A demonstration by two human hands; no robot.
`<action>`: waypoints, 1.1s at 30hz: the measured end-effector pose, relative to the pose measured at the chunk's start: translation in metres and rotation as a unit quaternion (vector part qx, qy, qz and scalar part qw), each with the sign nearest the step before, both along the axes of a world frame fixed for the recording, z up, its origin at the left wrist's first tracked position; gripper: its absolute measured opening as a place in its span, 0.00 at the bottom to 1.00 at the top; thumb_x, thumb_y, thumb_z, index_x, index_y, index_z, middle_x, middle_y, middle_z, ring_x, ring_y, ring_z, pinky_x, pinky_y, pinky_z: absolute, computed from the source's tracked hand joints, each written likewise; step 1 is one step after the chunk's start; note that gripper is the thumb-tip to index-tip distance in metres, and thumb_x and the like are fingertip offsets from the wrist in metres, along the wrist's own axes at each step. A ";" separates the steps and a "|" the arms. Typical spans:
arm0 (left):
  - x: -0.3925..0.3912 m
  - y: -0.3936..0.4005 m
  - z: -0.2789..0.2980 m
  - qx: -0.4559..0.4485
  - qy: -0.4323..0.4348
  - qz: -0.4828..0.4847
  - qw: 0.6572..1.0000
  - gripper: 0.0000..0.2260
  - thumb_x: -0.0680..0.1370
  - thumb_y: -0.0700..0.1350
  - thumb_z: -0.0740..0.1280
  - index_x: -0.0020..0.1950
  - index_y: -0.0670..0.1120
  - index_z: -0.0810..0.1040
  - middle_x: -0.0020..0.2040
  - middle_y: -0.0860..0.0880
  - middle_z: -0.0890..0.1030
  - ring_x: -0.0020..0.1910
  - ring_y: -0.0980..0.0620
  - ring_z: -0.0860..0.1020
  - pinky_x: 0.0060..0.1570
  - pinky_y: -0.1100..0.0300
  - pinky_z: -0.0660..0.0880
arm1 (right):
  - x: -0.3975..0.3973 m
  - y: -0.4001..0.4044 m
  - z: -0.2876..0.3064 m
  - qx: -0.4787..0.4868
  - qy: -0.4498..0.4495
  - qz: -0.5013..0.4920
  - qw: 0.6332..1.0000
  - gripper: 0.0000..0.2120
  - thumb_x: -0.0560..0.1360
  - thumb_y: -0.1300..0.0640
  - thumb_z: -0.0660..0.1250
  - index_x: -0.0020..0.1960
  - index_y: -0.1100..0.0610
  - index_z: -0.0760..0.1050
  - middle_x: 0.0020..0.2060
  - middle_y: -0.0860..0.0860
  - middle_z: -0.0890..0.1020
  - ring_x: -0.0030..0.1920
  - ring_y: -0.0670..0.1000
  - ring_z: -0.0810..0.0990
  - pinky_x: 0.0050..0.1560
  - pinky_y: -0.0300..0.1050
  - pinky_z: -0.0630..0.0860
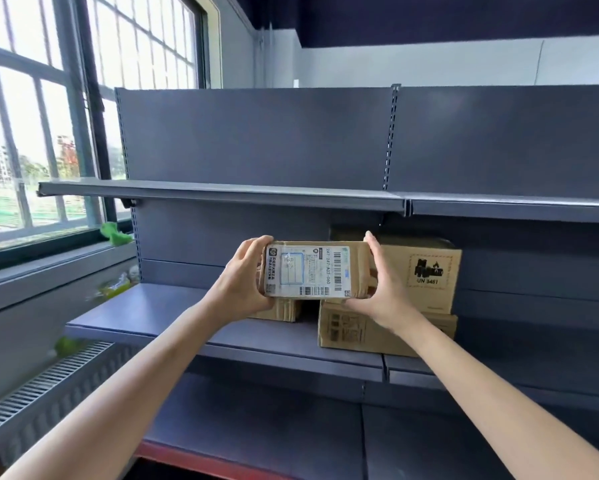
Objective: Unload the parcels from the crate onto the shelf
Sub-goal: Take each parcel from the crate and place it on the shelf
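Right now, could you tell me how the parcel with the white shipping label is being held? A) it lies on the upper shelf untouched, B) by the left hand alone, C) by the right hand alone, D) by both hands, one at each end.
D: the left hand grips one end of the labelled parcel and the right hand grips the other, in front of the cardboard boxes on the middle shelf.

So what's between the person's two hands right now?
In the head view, a small cardboard parcel with a white shipping label sits between them: the left hand grips one end, the right hand the other, in front of the middle shelf.
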State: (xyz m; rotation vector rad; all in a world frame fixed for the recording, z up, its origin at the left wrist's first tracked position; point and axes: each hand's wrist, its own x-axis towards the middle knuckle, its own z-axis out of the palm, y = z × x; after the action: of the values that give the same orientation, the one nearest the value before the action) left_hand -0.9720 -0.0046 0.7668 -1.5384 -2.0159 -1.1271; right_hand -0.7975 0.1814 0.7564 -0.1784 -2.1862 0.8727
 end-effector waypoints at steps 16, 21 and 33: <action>-0.026 -0.006 -0.051 -0.088 -0.065 0.047 0.993 0.44 0.60 0.42 0.75 0.72 0.48 0.59 0.63 0.54 0.64 0.57 0.58 0.68 0.48 0.72 0.70 | -0.032 0.010 -0.041 -0.019 -0.065 0.006 0.998 0.47 0.58 0.62 0.78 0.70 0.47 0.58 0.59 0.42 0.65 0.60 0.42 0.64 0.50 0.24 0.63; -0.032 -0.013 -0.070 -0.137 -0.074 0.053 0.986 0.46 0.57 0.54 0.72 0.73 0.51 0.57 0.61 0.60 0.62 0.60 0.59 0.68 0.48 0.74 0.70 | -0.039 0.016 -0.068 -0.055 -0.097 0.033 0.993 0.47 0.57 0.58 0.77 0.69 0.41 0.57 0.60 0.40 0.66 0.60 0.41 0.65 0.57 0.36 0.63; -0.069 -0.025 -0.114 -0.198 -0.147 0.067 0.967 0.46 0.53 0.60 0.74 0.68 0.53 0.60 0.58 0.63 0.67 0.56 0.62 0.71 0.52 0.73 0.72 | -0.078 0.010 -0.106 -0.079 -0.205 0.043 0.975 0.52 0.52 0.53 0.77 0.71 0.42 0.56 0.65 0.42 0.63 0.66 0.45 0.62 0.62 0.39 0.62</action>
State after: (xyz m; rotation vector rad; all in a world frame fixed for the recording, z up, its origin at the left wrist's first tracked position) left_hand -1.0409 -0.0296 0.6531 -1.4417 -2.6341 -0.9894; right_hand -0.8754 0.1912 0.6509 -0.3715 -2.5185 1.1405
